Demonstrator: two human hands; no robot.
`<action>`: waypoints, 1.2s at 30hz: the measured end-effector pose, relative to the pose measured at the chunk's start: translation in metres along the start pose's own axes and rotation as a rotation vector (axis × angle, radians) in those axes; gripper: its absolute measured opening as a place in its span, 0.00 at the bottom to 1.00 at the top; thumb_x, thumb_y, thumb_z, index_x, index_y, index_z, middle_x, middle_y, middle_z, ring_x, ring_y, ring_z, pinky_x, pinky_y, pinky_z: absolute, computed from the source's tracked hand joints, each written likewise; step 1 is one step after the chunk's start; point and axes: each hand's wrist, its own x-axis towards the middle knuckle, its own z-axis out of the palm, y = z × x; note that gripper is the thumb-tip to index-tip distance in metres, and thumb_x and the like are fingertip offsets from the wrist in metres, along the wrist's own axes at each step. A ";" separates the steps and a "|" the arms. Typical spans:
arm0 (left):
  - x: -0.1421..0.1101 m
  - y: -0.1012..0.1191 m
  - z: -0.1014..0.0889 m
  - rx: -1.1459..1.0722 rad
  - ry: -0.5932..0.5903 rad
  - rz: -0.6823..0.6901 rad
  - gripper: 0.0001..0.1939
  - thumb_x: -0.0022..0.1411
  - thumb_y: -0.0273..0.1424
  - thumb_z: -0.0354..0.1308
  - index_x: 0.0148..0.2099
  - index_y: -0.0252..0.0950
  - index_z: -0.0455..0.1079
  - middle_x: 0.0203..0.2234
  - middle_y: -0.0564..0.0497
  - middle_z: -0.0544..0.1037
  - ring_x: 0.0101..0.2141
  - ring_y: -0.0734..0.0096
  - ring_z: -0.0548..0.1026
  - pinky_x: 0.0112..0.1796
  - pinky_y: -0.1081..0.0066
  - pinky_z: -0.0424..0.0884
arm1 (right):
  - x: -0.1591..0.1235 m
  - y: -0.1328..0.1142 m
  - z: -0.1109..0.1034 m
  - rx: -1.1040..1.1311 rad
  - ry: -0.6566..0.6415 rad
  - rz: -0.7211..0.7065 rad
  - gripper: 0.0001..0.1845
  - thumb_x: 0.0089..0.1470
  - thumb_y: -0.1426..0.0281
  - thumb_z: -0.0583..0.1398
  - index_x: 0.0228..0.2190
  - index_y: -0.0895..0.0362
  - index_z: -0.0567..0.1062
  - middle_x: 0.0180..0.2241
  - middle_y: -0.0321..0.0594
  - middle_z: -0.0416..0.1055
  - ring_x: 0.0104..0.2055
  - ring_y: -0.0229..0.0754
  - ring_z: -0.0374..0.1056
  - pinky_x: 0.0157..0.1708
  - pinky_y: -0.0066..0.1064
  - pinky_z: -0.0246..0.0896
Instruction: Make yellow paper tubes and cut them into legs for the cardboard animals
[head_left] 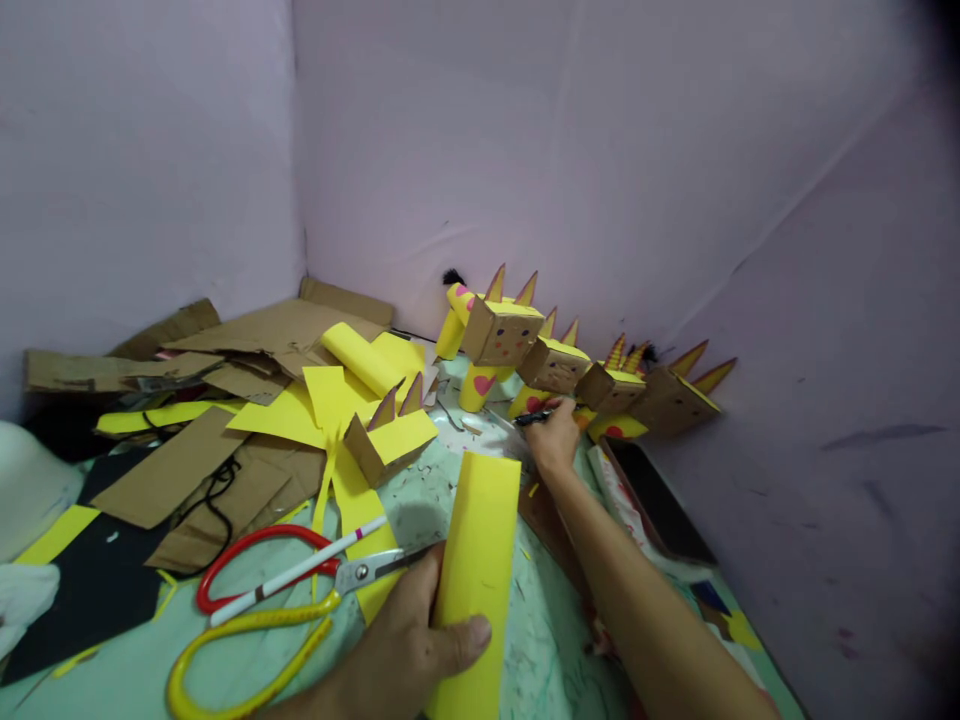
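My left hand (409,640) is wrapped round a rolled yellow paper tube (480,540), thumb across its front. Farther off, my right hand (556,435) grips a slim dark pen-like tool (531,416); its exact kind is unclear. This hand is close to a row of paper animals with cardboard box heads and pointed horns. One animal (501,335) stands upright with a heart-marked yellow body, and another box head (559,365) is just beyond my right fingers. Scissors (362,572) with red and yellow handles lie beside my left hand, a white marker (300,570) across them.
Cardboard scraps (247,340) and yellow paper pieces (277,415) are heaped at the left. A loose horned box head (394,445) sits beside them. Black sheet (82,590) lies at the far left. At the right, a dark tray-like box (660,500) stands along the wall.
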 end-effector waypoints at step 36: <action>-0.004 0.008 0.010 0.236 0.091 0.032 0.25 0.47 0.40 0.64 0.44 0.32 0.62 0.32 0.46 0.73 0.33 0.61 0.72 0.33 0.65 0.69 | -0.215 -0.012 -0.105 0.681 0.007 -0.320 0.07 0.57 0.70 0.55 0.30 0.55 0.72 0.22 0.31 0.67 0.23 0.33 0.64 0.23 0.25 0.59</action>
